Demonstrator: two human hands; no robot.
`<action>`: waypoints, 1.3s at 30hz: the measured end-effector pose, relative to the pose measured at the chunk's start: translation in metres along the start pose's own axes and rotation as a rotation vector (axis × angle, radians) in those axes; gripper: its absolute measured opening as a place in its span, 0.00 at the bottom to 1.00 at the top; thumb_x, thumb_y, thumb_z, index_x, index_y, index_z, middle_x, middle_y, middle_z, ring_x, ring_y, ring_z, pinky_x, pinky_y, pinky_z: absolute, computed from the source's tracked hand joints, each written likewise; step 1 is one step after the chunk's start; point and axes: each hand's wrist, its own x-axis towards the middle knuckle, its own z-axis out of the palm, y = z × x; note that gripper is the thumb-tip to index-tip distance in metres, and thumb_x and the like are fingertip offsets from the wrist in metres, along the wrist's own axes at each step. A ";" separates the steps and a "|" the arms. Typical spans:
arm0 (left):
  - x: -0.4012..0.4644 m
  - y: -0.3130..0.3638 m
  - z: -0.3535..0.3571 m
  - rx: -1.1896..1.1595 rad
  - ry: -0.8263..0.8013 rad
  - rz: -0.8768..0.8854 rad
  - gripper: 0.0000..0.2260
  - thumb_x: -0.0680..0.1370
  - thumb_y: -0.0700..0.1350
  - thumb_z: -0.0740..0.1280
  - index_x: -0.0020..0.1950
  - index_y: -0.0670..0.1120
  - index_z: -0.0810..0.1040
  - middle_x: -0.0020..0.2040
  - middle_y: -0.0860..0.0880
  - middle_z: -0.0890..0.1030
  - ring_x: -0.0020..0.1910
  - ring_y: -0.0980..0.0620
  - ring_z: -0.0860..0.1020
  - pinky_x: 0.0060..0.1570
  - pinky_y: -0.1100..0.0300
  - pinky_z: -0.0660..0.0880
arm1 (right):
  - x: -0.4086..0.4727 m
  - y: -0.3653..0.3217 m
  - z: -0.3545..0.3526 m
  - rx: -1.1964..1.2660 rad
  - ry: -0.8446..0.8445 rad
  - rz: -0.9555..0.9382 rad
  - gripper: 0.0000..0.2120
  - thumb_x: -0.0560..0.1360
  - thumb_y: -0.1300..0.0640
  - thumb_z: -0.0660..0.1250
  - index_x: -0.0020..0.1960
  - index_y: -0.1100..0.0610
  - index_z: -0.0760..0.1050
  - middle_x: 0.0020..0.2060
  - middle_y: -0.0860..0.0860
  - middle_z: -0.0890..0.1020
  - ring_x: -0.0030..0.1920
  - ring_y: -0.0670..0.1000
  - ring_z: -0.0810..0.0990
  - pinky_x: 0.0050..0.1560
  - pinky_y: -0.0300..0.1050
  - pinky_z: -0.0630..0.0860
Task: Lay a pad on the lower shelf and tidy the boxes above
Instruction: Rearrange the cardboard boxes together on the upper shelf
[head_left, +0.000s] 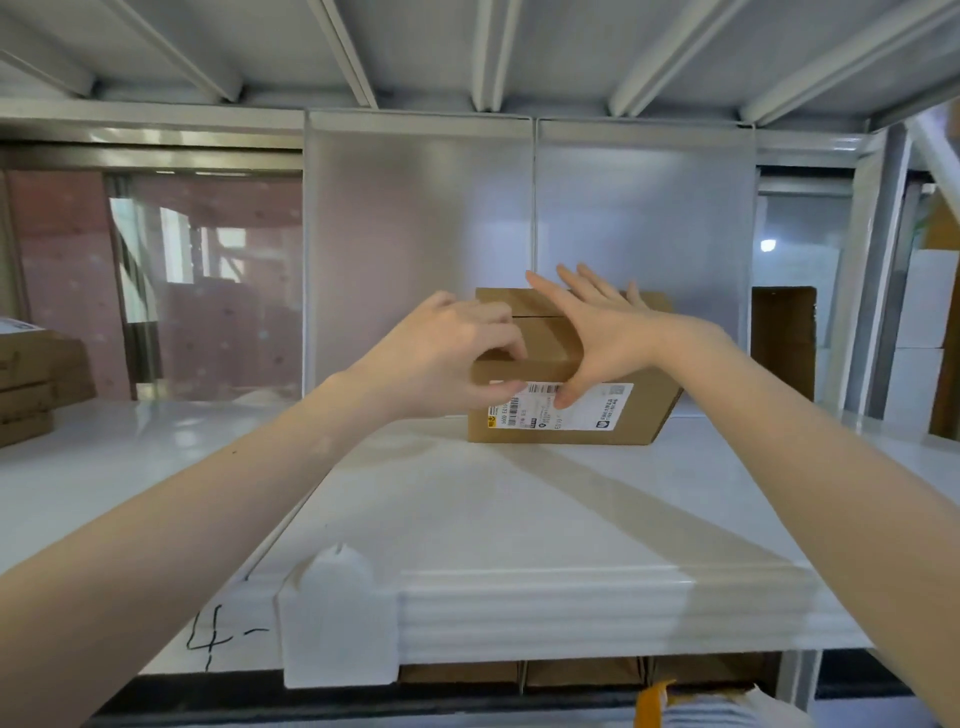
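Observation:
A brown cardboard box (623, 421) with a white shipping label stands on the white shelf (467, 499), toward the back. My left hand (447, 358) curls its fingers over the box's front top edge at the left. My right hand (597, 332) lies flat with spread fingers on the box top, its thumb pressing on the label on the front face. Translucent divider panels (421, 249) stand behind the box. The shelf surface looks like a smooth white pad with a stepped front edge (571, 608).
Stacked flat cardboard boxes (36, 384) sit at the far left of the shelf. A dark brown upright box (784, 338) stands behind the right divider. White boxes (924, 312) are at the far right. A white tag (337, 618) hangs on the shelf front; cardboard boxes (519, 673) show below.

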 end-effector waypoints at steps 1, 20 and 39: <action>-0.002 0.001 -0.001 0.009 -0.019 0.020 0.12 0.71 0.57 0.64 0.44 0.51 0.79 0.41 0.55 0.77 0.36 0.55 0.70 0.42 0.63 0.55 | 0.002 -0.002 -0.001 -0.012 -0.034 0.011 0.64 0.56 0.40 0.77 0.73 0.42 0.32 0.77 0.52 0.42 0.76 0.53 0.36 0.71 0.67 0.37; -0.085 -0.073 -0.081 0.188 0.004 -0.187 0.30 0.75 0.62 0.56 0.75 0.54 0.55 0.77 0.53 0.55 0.73 0.51 0.59 0.68 0.56 0.56 | 0.009 -0.105 -0.036 0.117 0.406 -0.150 0.50 0.59 0.39 0.73 0.73 0.42 0.49 0.64 0.54 0.61 0.66 0.57 0.59 0.64 0.53 0.60; -0.276 -0.237 -0.191 0.315 -0.204 -0.575 0.32 0.75 0.65 0.58 0.75 0.54 0.54 0.74 0.51 0.62 0.72 0.49 0.63 0.69 0.50 0.60 | 0.142 -0.344 -0.041 0.138 0.228 -0.283 0.52 0.61 0.35 0.72 0.73 0.43 0.45 0.68 0.57 0.60 0.69 0.59 0.58 0.64 0.60 0.63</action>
